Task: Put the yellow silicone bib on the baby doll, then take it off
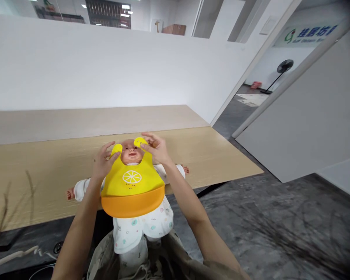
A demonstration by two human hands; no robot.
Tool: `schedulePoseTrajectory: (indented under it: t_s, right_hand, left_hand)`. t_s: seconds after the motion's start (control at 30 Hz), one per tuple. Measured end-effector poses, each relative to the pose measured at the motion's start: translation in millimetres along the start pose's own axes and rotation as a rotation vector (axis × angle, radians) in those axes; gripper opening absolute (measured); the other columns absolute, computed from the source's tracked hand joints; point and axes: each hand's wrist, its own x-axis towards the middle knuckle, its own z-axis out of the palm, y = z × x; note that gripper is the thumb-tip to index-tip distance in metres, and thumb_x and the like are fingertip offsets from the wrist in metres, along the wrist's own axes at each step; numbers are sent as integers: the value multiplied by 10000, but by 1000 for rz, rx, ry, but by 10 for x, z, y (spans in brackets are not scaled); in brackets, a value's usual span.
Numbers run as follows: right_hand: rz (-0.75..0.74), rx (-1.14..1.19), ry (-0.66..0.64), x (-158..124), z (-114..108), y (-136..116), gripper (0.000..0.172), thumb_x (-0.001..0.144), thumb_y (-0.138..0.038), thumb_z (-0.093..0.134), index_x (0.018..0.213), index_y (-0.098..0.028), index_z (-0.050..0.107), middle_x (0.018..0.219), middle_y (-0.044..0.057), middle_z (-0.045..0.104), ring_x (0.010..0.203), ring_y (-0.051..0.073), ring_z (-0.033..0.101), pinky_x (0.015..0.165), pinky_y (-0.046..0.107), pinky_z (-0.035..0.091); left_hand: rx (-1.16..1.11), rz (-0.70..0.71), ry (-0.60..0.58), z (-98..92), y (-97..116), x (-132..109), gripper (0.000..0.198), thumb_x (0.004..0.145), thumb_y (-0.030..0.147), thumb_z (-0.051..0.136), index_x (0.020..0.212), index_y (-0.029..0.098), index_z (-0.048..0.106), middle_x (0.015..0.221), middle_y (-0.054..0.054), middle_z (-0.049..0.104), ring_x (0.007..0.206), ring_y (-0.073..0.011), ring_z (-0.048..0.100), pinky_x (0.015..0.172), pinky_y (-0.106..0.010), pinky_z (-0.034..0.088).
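A yellow bib with an orange catch pocket and a lemon-slice print covers the chest of a baby doll. The doll lies on its back in white patterned clothes, arms spread, its legs over the table edge toward my lap. My left hand pinches the bib's left neck strap beside the doll's head. Between the thumb and fingers of my right hand is the other strap, its holed end raised over the doll's forehead. The two strap ends are apart.
The wooden table runs along a white partition wall. At the right a grey door stands open, with a black fan beyond it. A pale cable hangs at the lower left.
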Motion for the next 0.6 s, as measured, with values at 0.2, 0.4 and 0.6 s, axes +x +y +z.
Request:
schedulePoseTrajectory:
  t_s: [0.2, 0.4, 0.6]
  right_hand:
    - [-20, -209, -280, -28, 255, -77, 399, 866, -579, 695, 861, -182, 661, 860, 21, 653, 612, 90, 457, 601, 253, 392]
    - [-13, -157, -375, -69, 244, -237, 448, 857, -623, 697, 860, -177, 654, 903, 36, 647, 644, 95, 467, 608, 249, 380]
    - [39, -274, -382, -126, 254, -334, 433, 891, -597, 657, 871, -164, 679, 749, 6, 608, 617, 92, 432, 583, 236, 340]
  left_hand:
    - [193, 207, -105, -67, 370, -19, 494, 940, 495, 688, 1348, 235, 586, 1248, -107, 749, 1031, -227, 745, 958, -416, 590]
    - [272, 241, -186, -113, 437, -72, 490, 994, 492, 608, 1421, 267, 526, 1413, -92, 666, 1167, -248, 713, 1052, -460, 561]
    - [306, 334, -250, -83, 481, -128, 514, 1048, 420, 507, 1538, 326, 388, 1558, -74, 538, 1360, -232, 592, 1122, -453, 521]
